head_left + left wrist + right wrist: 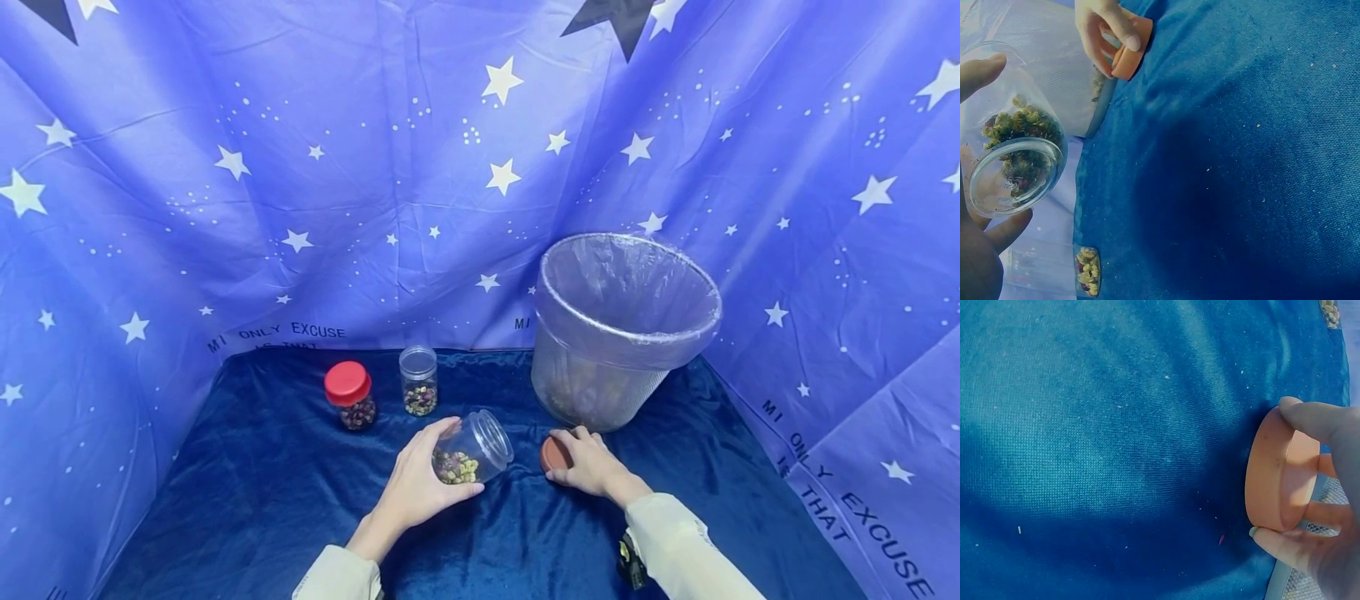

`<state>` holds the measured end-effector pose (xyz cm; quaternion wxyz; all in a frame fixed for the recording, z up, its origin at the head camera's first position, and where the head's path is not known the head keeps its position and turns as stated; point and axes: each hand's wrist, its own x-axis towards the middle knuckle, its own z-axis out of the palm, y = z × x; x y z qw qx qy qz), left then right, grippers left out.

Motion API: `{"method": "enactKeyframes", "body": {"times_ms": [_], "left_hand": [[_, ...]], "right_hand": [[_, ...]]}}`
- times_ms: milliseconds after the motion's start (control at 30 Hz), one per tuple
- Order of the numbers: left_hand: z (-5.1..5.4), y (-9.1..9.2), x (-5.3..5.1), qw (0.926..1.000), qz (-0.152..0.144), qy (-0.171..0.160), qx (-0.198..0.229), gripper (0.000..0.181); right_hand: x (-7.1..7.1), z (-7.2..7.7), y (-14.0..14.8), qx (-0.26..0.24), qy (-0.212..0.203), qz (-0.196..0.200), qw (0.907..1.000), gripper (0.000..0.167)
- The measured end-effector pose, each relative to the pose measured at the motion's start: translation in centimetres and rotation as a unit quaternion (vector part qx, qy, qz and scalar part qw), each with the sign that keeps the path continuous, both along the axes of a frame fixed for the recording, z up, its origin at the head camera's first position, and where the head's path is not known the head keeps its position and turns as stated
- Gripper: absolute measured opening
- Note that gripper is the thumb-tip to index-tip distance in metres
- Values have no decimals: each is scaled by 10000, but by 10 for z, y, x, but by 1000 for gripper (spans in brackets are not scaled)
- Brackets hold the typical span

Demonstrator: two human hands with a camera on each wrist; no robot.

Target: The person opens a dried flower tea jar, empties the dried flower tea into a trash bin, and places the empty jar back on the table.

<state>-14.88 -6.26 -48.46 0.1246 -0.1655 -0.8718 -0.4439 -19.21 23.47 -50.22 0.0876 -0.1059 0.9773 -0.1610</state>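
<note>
The left hand curls around a clear open jar, thumb and fingers on opposite sides, tilting its mouth rightward; dried flowers lie inside, low in it. The right hand pinches the rim of an orange-brown lid down at the blue cloth; I cannot tell if the lid's weight rests there. The step in hand seems to be managing jar and lid apart; the next move likely calls for controlled tilt, lest flowers spill. Farther out stand a lined bin, an uncapped smaller jar and a red-lidded jar.
</note>
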Motion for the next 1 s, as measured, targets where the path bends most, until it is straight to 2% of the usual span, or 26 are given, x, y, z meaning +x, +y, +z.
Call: {"method": "enactKeyframes", "body": {"times_ms": [367, 567, 833, 1000], "left_hand": [[-3, 1, 2, 9999, 16, -100, -12, 90], [-2, 2, 1, 10000, -32, 41, 41, 90], [1, 0, 0, 10000, 35, 67, 13, 89], [3, -3, 0, 10000, 75, 22, 14, 89]], "right_hand": [[2, -6, -2, 372, 214, 78, 9990, 70], [1, -5, -1, 443, 216, 60, 9988, 70], [-1, 2, 7, 448, 365, 198, 9981, 64], [-5, 13, 11, 468, 483, 254, 9974, 57]]}}
